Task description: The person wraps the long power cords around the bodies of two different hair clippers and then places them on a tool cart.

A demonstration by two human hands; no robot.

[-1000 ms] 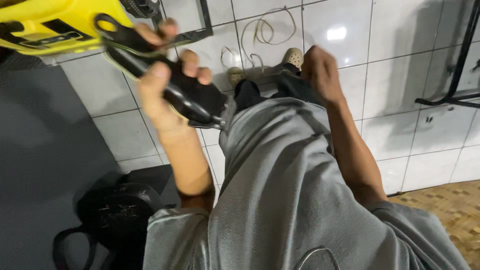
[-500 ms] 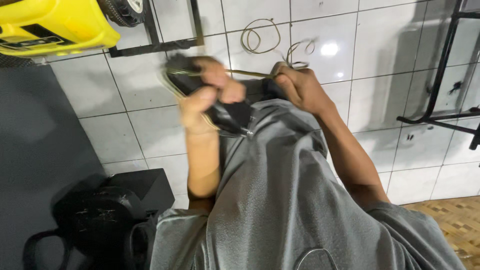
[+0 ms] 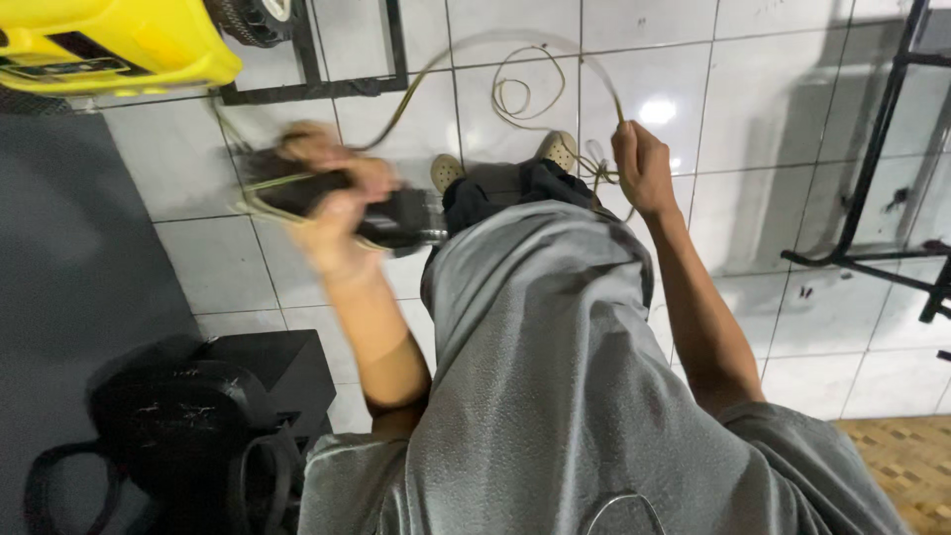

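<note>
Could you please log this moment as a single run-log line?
left hand: holds black tool, blurred | right hand: grips thin cord | floor: white tiles

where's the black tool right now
In the head view the black tool is left of centre, gripped in the left hand above the white tiled floor.

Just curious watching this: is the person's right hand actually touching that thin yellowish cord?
Touching. The head view shows the right hand closed around the thin yellowish cord, which arcs up from the fist.
</note>
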